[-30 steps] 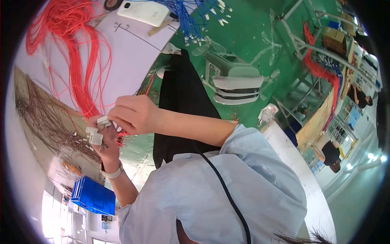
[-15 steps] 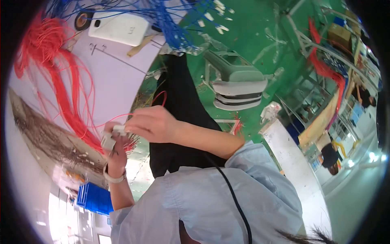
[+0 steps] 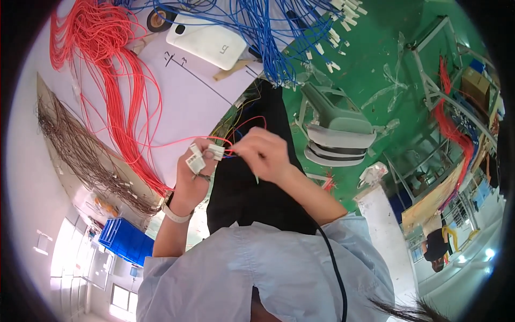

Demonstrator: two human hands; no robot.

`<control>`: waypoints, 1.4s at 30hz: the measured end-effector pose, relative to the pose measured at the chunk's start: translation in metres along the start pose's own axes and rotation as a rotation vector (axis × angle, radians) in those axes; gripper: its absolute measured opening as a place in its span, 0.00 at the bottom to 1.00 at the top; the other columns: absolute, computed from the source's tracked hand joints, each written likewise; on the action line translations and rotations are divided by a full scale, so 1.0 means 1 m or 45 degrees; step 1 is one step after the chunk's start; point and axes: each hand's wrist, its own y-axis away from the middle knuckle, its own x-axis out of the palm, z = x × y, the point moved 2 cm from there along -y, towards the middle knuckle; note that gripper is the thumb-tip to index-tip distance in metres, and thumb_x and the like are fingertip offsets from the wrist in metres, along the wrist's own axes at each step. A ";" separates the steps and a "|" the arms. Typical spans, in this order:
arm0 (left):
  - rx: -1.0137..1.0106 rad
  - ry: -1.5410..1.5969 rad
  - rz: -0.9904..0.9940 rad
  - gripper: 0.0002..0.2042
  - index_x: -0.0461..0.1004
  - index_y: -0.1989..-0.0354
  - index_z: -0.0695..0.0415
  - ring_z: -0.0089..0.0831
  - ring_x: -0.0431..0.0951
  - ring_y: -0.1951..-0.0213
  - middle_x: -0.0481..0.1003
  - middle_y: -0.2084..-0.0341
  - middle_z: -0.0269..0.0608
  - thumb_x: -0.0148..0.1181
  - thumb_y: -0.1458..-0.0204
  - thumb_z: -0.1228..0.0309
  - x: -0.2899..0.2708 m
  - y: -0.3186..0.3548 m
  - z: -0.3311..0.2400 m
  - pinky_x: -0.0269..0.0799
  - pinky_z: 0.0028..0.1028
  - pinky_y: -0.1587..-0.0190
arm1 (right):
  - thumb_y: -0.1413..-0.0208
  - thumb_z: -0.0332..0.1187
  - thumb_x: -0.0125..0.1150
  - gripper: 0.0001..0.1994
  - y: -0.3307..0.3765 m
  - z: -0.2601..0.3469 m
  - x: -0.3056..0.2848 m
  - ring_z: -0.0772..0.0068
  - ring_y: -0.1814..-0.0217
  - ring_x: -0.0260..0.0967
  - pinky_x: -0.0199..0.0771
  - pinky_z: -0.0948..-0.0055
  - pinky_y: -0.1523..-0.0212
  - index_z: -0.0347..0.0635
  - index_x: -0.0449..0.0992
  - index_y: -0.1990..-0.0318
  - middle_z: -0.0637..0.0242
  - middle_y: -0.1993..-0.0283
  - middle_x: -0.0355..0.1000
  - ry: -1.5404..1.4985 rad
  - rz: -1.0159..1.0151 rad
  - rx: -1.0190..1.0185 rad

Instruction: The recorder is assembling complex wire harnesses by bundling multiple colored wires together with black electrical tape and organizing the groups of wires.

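Note:
My left hand [image 3: 191,180] holds two white plastic connectors, one blocky with slots [image 3: 195,160] and one smaller [image 3: 216,152], both pressed between thumb and fingers. Just right of them, my right hand [image 3: 266,155] is closed in a pinch by a short red and blue wire end at the smaller connector. What lies inside the pinch is too small to make out fully. A single red wire [image 3: 177,140] runs in from the left and curves down between the hands. Below the right fingers pokes a thin pale strip [image 3: 256,179].
A large bundle of red wires [image 3: 120,91] spreads over the white table [image 3: 177,102] on the left. Blue wires [image 3: 268,37] with white connectors hang over its far edge, near a white phone [image 3: 206,42] and a tape roll [image 3: 160,20]. Brown wires [image 3: 86,150] lie left; a chair [image 3: 338,123] stands right.
The whole scene has shifted rightward as the head turned. My right hand has drawn a little to the right from the connectors, which now show more clearly in my left hand.

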 end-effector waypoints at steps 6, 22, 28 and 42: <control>-0.222 0.466 -0.590 0.06 0.67 0.60 0.54 0.13 0.52 0.83 0.56 0.81 0.24 0.44 0.36 0.68 -0.067 -0.009 0.081 0.43 0.17 0.84 | 0.48 0.37 0.62 0.13 0.138 -0.250 -0.114 0.48 0.55 0.69 0.68 0.58 0.55 0.36 0.74 0.62 0.52 0.61 0.72 0.983 -0.091 0.712; -0.480 1.128 -0.667 0.09 0.60 0.67 0.56 0.12 0.49 0.85 0.55 0.82 0.26 0.35 0.35 0.68 -0.071 -0.043 0.121 0.44 0.15 0.84 | 0.65 0.67 0.64 0.40 0.195 -0.532 -0.317 0.48 0.47 0.71 0.72 0.58 0.50 0.44 0.77 0.50 0.53 0.49 0.74 1.437 0.690 1.758; -0.026 1.000 -0.672 0.10 0.62 0.63 0.59 0.14 0.53 0.86 0.60 0.83 0.29 0.45 0.38 0.65 -0.062 -0.022 0.133 0.47 0.18 0.85 | 0.60 0.62 0.61 0.35 0.091 -0.525 -0.235 0.49 0.48 0.71 0.71 0.59 0.49 0.43 0.77 0.51 0.53 0.50 0.74 1.383 0.934 1.430; 0.548 0.482 -1.114 0.18 0.67 0.64 0.61 0.15 0.57 0.79 0.63 0.78 0.28 0.52 0.41 0.55 -0.007 0.025 0.130 0.49 0.18 0.78 | 0.45 0.48 0.53 0.21 0.016 -0.357 -0.098 0.51 0.49 0.71 0.70 0.61 0.48 0.41 0.76 0.53 0.51 0.53 0.74 1.328 1.668 0.693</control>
